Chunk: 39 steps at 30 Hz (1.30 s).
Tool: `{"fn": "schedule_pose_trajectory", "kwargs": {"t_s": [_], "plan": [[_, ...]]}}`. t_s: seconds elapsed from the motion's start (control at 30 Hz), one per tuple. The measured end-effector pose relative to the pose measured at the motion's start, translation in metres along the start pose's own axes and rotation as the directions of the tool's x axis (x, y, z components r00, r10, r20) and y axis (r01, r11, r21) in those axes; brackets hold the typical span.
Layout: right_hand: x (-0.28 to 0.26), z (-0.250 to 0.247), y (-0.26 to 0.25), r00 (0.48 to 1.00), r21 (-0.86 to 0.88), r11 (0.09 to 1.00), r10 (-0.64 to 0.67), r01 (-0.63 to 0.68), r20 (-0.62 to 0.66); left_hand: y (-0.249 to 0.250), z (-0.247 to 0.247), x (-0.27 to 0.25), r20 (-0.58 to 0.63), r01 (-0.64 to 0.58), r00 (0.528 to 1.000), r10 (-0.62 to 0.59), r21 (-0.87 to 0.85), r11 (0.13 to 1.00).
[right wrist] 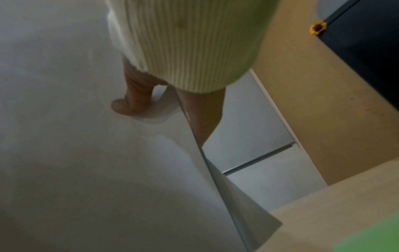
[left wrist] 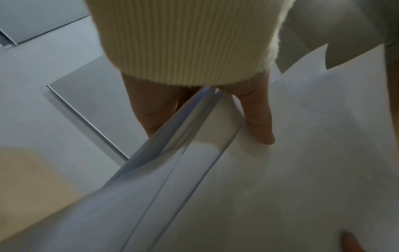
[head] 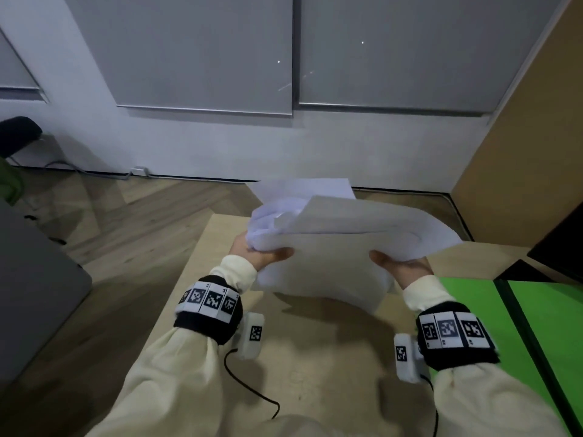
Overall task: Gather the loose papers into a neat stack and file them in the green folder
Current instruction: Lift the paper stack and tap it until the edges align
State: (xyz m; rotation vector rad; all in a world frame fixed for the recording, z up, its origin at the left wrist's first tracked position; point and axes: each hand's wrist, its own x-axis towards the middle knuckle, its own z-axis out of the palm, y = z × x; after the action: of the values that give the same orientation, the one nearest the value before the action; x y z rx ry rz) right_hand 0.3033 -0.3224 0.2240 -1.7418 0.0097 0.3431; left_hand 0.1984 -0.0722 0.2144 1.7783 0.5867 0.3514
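Observation:
A loose bundle of white papers (head: pixel 331 247) hangs in the air above the wooden table (head: pixel 315 357), its sheets uneven and fanned at the far edge. My left hand (head: pixel 258 255) grips the bundle's left side, thumb on top and fingers underneath. My right hand (head: pixel 400 264) grips the right side the same way. In the left wrist view the left thumb presses the papers (left wrist: pixel 302 153), whose edge curls over. In the right wrist view the right thumb lies on the papers (right wrist: pixel 86 153). The green folder (head: pixel 492 326) lies open on the table at the right, below my right wrist.
A dark object (head: pixel 555 244) sits at the table's right edge beyond the folder. A brown partition (head: pixel 520 137) rises at the right. A grey cabinet (head: pixel 31 279) stands at the left on the wooden floor. White wall panels (head: pixel 205 58) lie ahead.

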Motion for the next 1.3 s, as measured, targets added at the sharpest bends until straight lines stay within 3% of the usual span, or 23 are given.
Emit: {"fn": "schedule_pose_trajectory", "kwargs": {"t_s": [0.2,0.3,0.4,0.53,0.67,0.77,0.87,0.97,1.1,1.17,1.23,1.3], "plan": [[-0.003,-0.002,-0.005,0.999,0.136,0.99,-0.043,0.047,-0.03,0.003,-0.002,0.005,0.044,-0.048,0.998,0.051,-0.064,0.997],[-0.001,-0.006,0.001,0.996,0.143,0.986,-0.076,0.083,-0.057,-0.003,-0.007,0.006,0.097,0.022,0.995,-0.008,-0.144,0.989],[0.003,-0.011,0.016,0.996,0.132,0.988,-0.075,0.081,-0.052,-0.006,-0.01,-0.002,0.163,0.079,0.985,-0.063,-0.089,0.993],[-0.009,-0.004,0.009,0.998,0.059,0.998,-0.026,0.023,0.057,-0.01,0.007,-0.01,0.082,0.14,0.987,-0.135,-0.059,0.988],[-0.017,0.014,-0.006,0.998,0.061,0.996,-0.062,0.063,-0.018,-0.002,0.03,-0.013,-0.096,0.157,0.982,-0.163,-0.075,0.985],[-0.029,0.018,-0.034,0.994,0.197,0.975,-0.092,0.101,-0.053,0.023,0.033,-0.016,-0.172,0.048,0.982,-0.077,-0.167,0.985],[-0.035,0.017,-0.045,0.989,0.211,0.966,-0.141,0.146,-0.039,0.037,0.031,-0.025,-0.138,-0.058,0.99,0.033,-0.186,0.981],[-0.037,0.018,-0.027,0.98,0.167,0.969,-0.167,0.183,-0.104,0.028,0.028,-0.031,-0.102,-0.014,0.995,-0.004,-0.166,0.986],[-0.038,0.02,-0.013,0.985,0.1,0.98,-0.167,0.171,-0.054,0.022,0.016,-0.027,-0.112,-0.02,0.994,-0.011,-0.274,0.962],[-0.032,0.016,-0.012,0.984,0.1,0.98,-0.168,0.174,-0.067,0.022,0.008,-0.018,-0.132,0.02,0.989,-0.066,-0.323,0.946],[-0.027,0.012,-0.014,0.989,0.092,0.985,-0.14,0.143,-0.035,0.024,0.002,-0.008,-0.21,0.108,0.954,-0.212,-0.419,0.902],[-0.023,0.009,-0.014,0.992,0.078,0.99,-0.119,0.116,0.032,0.023,0.002,-0.001,-0.241,0.101,0.936,-0.256,-0.514,0.852]]}}
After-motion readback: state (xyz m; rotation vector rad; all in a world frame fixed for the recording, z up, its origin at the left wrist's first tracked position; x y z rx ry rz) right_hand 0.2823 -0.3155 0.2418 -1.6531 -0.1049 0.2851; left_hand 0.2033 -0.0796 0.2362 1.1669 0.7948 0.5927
